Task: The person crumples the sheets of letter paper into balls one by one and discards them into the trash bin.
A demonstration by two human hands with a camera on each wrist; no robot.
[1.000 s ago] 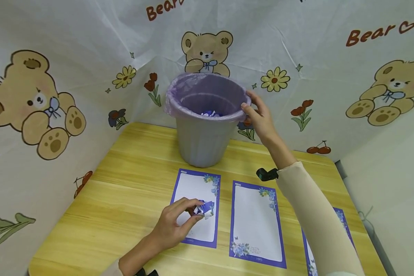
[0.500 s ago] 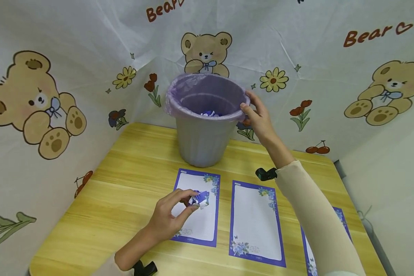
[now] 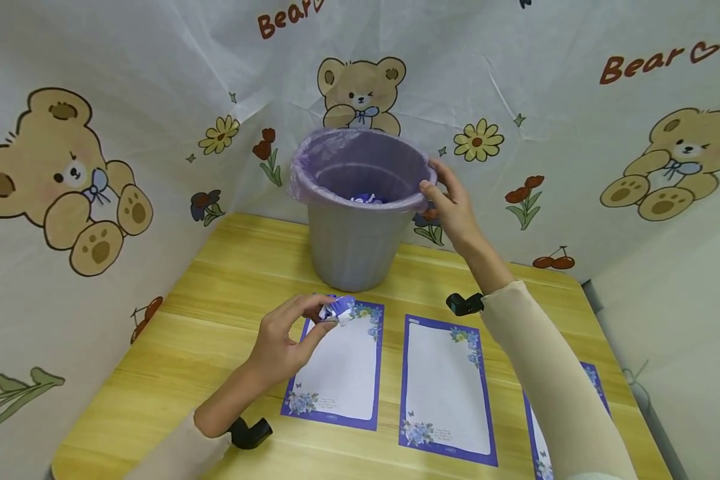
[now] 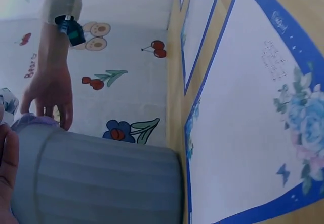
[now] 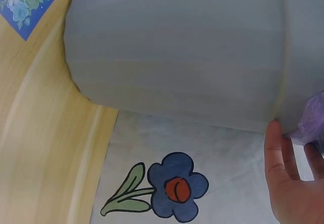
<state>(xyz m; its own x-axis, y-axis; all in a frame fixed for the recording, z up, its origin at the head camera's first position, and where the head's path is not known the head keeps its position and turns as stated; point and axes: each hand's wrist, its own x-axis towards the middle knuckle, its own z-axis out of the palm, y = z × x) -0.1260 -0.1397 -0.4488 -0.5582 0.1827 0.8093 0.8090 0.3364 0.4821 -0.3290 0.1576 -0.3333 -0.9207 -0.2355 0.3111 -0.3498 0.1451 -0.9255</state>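
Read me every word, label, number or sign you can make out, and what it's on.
"Bear", with a heart: bear-print backdrop, top middle.
"Bear", with a heart: same backdrop, upper right.
"Bear", sideways: backdrop in left wrist view.
Too cut off to read: dark mark at the backdrop's top edge.
Too small or blurred: print on left stationery sheet and middle stationery sheet.
None readable: right stationery sheet, trash bin, crumpled paper.

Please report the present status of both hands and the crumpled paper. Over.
Left hand pinching crumpled paper, not yet in bin. Right hand gripping bin by rim. Purple-and-white scraps inside. No obstacle seen between paper and bin.
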